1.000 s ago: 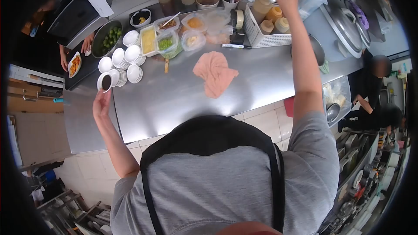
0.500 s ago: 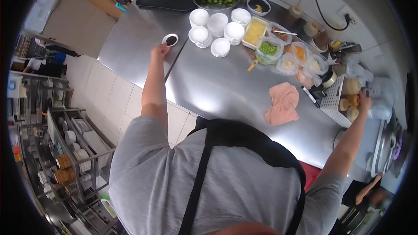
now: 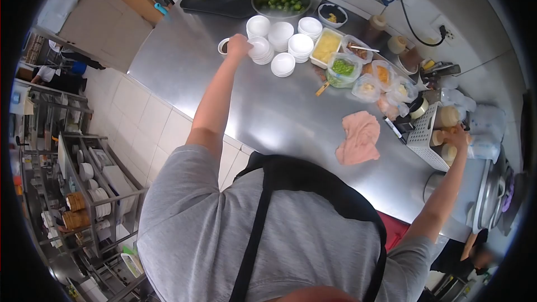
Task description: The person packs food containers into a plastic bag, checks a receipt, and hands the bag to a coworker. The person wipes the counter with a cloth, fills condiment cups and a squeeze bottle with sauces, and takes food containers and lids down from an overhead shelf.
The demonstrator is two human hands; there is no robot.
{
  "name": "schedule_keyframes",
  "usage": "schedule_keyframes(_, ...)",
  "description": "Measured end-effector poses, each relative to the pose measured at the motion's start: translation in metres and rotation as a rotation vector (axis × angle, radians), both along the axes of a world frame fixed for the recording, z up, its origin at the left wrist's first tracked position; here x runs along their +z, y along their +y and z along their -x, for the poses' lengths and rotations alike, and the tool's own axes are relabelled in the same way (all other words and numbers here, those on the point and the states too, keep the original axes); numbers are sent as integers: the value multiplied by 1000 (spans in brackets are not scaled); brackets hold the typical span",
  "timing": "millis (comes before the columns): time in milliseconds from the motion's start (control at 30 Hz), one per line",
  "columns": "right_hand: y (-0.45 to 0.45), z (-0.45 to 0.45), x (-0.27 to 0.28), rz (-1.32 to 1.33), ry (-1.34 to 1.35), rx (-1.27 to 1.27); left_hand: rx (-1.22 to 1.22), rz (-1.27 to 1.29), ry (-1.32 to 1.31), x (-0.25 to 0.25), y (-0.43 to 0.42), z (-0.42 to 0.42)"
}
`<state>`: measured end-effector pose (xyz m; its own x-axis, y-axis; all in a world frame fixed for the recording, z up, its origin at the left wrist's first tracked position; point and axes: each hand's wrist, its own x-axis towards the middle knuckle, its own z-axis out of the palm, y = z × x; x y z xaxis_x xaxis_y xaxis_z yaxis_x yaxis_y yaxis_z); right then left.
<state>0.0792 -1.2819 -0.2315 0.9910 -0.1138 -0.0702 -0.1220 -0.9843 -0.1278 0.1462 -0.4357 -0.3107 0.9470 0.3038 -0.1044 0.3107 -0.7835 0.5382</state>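
My left hand (image 3: 239, 47) is at the stacks of small white dishes (image 3: 260, 48), its fingers closed at the rim of the nearest stack's top dish. Just left of that hand, a small white dish of dark sauce (image 3: 224, 46) rests on the steel counter (image 3: 263, 100). At the right, my right hand (image 3: 458, 136) reaches into a white perforated basket (image 3: 426, 138) of squeeze bottles, its fingers closed around an orange-capped bottle that they mostly hide. A crumpled pink cloth (image 3: 359, 137) lies between the two arms.
Tubs and bags of chopped food (image 3: 342, 67) line the back, beside a metal bowl of green fruit (image 3: 281, 1). Another person's hands are near a black tray (image 3: 218, 3) with a plate of orange food. Pot lids (image 3: 485, 204) stand far right.
My left hand has let go of the sauce dish and moved right to the stacked dishes. My right hand, which earlier held up a dark bottle, has come down into the basket and onto another bottle.
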Motion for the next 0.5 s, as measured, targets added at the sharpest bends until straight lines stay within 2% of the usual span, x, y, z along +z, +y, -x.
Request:
schedule_keyframes(33, 9, 7, 7, -266, 44, -86, 1, -200, -87, -1, -3, -2)
schedule_keyframes(67, 15, 15, 12, -533, 86, -173, -7, -200, -98, 2, -5, 1)
schedule_keyframes(100, 19, 23, 17, -531, 68, -181, 10, -316, -192, 5, -8, 9)
schedule_keyframes(167, 27, 38, 41, -174, -201, -105, -2, -446, -359, 25, -20, 28)
schedule_keyframes(200, 69, 54, 77, -80, -263, -291, 88, -364, -416, 22, -18, 29)
schedule_keyframes(233, 74, 63, 102, -75, -309, -311, 99, -290, -560, 23, -16, 32)
schedule_keyframes(300, 78, 85, 136, -351, -660, -123, 156, 94, -464, 50, -23, 50)
schedule_keyframes(333, 102, 95, 155, -346, -682, -136, 138, 101, -482, 62, -33, 57)
schedule_keyframes(400, 159, 107, 187, -863, -1236, -14, 156, 999, -244, 82, -52, 72)
schedule_keyframes(433, 165, 104, 180, -856, -1240, -24, 146, 1000, -237, 87, -63, 78)
schedule_keyframes(500, 176, 93, 153, -946, -1245, 82, -54, 1367, -91, 94, -92, 87)
